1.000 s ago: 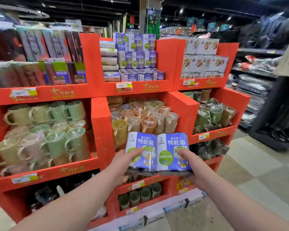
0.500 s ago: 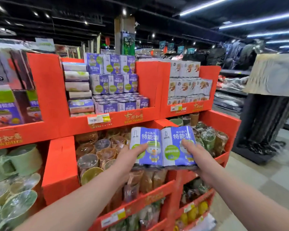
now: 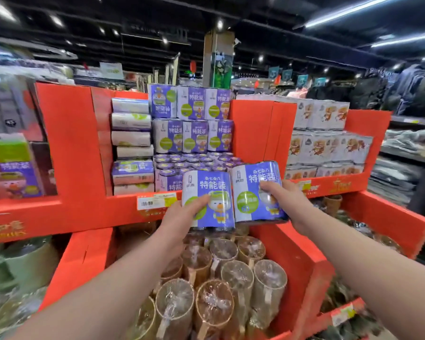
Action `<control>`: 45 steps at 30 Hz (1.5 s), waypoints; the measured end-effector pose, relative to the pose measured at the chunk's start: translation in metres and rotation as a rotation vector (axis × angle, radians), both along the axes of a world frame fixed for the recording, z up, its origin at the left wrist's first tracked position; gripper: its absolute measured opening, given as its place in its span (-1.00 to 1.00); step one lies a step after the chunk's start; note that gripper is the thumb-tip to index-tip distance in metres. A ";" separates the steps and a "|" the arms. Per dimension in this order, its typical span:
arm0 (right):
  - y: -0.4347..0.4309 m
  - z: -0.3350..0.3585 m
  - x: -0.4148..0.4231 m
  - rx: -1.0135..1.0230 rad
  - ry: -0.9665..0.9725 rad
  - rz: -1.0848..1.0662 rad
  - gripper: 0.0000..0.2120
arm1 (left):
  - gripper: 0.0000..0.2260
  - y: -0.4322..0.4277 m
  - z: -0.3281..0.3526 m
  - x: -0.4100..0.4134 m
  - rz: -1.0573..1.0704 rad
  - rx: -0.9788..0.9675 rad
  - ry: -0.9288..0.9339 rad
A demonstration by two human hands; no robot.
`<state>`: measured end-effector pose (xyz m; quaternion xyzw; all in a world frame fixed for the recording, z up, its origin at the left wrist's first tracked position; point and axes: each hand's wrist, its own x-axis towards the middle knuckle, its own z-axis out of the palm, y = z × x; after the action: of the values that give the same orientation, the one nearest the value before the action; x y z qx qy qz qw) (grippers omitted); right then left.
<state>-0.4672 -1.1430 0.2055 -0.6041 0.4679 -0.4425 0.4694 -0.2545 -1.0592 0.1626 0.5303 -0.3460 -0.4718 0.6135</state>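
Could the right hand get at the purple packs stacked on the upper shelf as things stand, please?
Probably not yet: the right hand grips the twin pack, shared with the left hand, and that pack is held between it and the stacked purple packs. Nothing else seems to block the way.

Purple-and-white twin roll pack (image 3: pixel 233 196), upright, held above wrapped cups

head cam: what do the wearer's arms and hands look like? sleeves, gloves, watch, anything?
Left hand and right hand are bare: no gloves, no rings visible. Both arms are uncovered to the frame's lower edge, with no sleeve, watch or wristband in view. The picture is slightly blurred, so small marks cannot be told.
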 end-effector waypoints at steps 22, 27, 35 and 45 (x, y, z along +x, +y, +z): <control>-0.171 0.074 0.039 -0.628 0.741 0.408 -0.14 | -0.76 -0.085 0.047 0.019 0.403 -0.181 0.008; -0.171 0.081 0.044 -0.673 0.782 0.319 -0.37 | -0.70 -0.093 0.057 0.026 0.371 -0.194 -0.003; -0.173 0.079 0.038 -0.614 0.940 0.295 -0.22 | -0.75 -0.105 0.071 0.044 0.321 -0.226 -0.010; -0.159 0.085 0.059 -1.054 1.755 0.081 -0.36 | -0.59 -0.114 0.068 0.058 0.275 -0.187 -0.003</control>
<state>-0.4079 -1.3016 0.2906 -0.8600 0.3717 0.0223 -0.3491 -0.1964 -1.1735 0.2302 0.5142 -0.3134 -0.3481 0.7185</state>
